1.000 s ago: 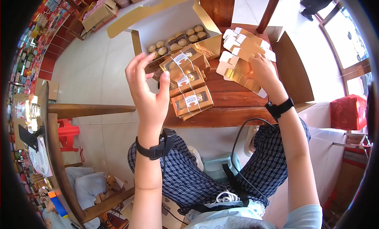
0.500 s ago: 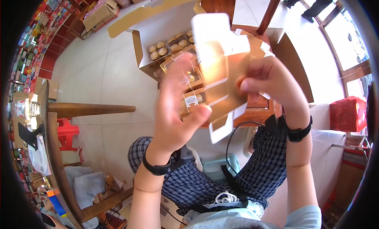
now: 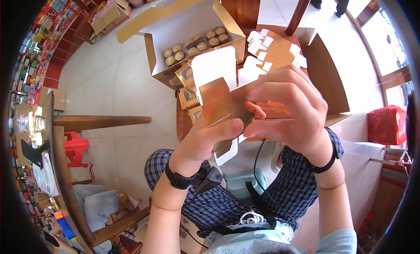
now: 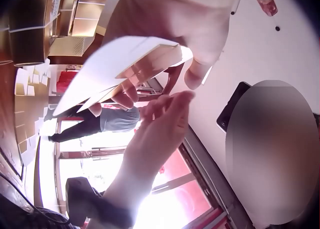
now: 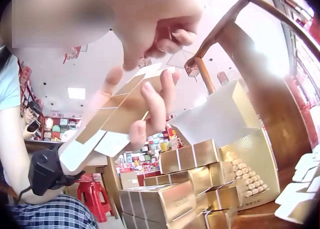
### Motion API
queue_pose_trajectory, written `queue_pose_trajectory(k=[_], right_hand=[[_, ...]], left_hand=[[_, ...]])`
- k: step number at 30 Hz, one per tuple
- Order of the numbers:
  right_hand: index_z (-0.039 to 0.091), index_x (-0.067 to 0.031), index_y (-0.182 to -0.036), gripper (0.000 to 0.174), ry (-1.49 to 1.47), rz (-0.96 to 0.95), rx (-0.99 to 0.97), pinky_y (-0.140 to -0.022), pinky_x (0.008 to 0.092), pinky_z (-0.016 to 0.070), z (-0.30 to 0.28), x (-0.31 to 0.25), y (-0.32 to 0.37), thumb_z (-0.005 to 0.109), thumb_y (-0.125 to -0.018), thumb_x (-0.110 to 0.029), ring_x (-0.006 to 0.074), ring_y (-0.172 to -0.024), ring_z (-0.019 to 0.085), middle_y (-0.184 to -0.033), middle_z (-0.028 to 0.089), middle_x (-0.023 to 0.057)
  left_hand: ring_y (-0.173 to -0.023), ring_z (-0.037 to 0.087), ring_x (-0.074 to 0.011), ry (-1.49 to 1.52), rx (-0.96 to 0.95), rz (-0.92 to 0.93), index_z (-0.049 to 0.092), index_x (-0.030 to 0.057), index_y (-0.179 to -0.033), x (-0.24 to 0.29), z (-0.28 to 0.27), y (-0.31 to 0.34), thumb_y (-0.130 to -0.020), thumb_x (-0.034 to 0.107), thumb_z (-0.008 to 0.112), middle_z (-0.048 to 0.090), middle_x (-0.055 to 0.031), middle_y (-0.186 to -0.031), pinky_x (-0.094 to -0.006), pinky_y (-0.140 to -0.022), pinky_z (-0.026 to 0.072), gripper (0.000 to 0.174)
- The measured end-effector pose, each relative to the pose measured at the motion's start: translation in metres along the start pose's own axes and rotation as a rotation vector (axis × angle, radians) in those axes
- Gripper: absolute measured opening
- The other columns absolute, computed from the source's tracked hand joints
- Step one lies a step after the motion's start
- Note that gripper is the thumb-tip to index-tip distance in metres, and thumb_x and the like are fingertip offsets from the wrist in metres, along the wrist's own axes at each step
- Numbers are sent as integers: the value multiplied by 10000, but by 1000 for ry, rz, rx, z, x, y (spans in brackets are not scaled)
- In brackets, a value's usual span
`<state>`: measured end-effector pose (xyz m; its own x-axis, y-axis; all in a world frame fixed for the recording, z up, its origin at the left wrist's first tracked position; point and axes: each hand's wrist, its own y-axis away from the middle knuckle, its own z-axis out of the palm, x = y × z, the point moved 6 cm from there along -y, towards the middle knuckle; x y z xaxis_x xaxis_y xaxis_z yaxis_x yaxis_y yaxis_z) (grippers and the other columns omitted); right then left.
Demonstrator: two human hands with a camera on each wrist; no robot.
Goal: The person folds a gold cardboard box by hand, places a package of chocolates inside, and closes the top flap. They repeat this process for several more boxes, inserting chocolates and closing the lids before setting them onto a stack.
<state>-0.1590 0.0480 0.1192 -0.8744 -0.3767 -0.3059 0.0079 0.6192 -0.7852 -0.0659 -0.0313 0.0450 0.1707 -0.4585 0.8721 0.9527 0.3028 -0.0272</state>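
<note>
My left hand (image 3: 194,142) grips a partly folded gold carton (image 3: 218,103) with white inner flaps, thumb on its near face and fingers behind. In the right wrist view, those fingers wrap the carton's edge. My right hand (image 3: 295,109) hovers close at the carton's right side, fingers loosely bent, nothing held between them. Behind the carton, partly hidden, small gold windowed boxes (image 5: 187,156) tied with white string are stacked. Beyond them a large gold box (image 3: 153,57) stands with its lid up, holding gold-wrapped round chocolates (image 3: 201,47). Flat gold cartons (image 3: 280,48) lie at the right.
Everything stands on a red-brown wooden bench (image 3: 280,108) before my knees. An open brown cardboard box (image 3: 326,74) is at its right. A red stool (image 3: 75,147), a red bag (image 3: 387,125) and a standing person's legs (image 3: 343,2) are farther off.
My right hand took a flat carton from the pile and brought it to the middle. My left hand came over and now holds it; the right hand has let go.
</note>
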Motion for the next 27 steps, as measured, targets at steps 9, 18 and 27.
queue_pose_trajectory(k=[9, 18, 27], right_hand=[[488, -45, -1113, 571, -305, 367, -182, -728, 280, 485, 13, 17, 8, 800, -660, -197, 162, -821, 603, -900, 617, 39], [446, -85, -1221, 649, -237, 282, -443, -755, 290, 490, 25, 25, 22, 745, -647, -45, 193, -874, 574, -904, 577, 75], [422, -36, -1240, 697, -568, 522, -563, -668, 254, 507, 36, 44, 31, 747, -626, 18, 154, -841, 567, -920, 542, 71]], left_hand=[[-1004, 489, -146, -127, -58, -28, 430, 10, -1253, -4, 1, -5, -788, 524, 638, 504, -81, -1138, -277, -883, 409, 724], [-1018, 526, -169, -192, -83, -170, 417, 12, -1243, -35, 2, -3, -724, 587, 673, 515, -80, -1127, -299, -872, 441, 816], [-910, 553, -121, -182, -120, -159, 466, 9, -1184, -48, 0, -4, -730, 595, 665, 556, -61, -1022, -256, -811, 453, 767]])
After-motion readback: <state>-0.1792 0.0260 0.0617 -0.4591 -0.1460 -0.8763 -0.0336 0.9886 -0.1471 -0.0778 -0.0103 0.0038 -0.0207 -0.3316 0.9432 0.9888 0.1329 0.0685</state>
